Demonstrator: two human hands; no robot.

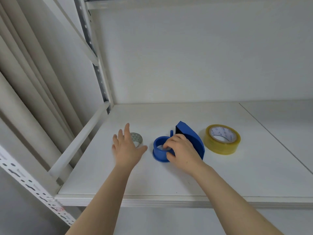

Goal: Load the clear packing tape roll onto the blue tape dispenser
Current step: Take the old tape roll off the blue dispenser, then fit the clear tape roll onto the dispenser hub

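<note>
A blue tape dispenser (189, 136) lies on its side on the white shelf (152, 180), its round hub (159, 152) facing up. My right hand (181, 150) rests on it, fingers curled over the hub's right rim and the body. A clear packing tape roll (138, 139) lies flat to the left of the dispenser. My left hand (126, 146) hovers over that roll with fingers spread, covering its left part; contact is not clear. A yellowish tape roll (221, 139) lies flat to the right of the dispenser.
The shelf has a white back wall (186, 56) and a metal upright with holes (94, 48) at the left. A white crossbar (79, 141) runs along the shelf's left side. A seam (271, 133) crosses the shelf board at the right.
</note>
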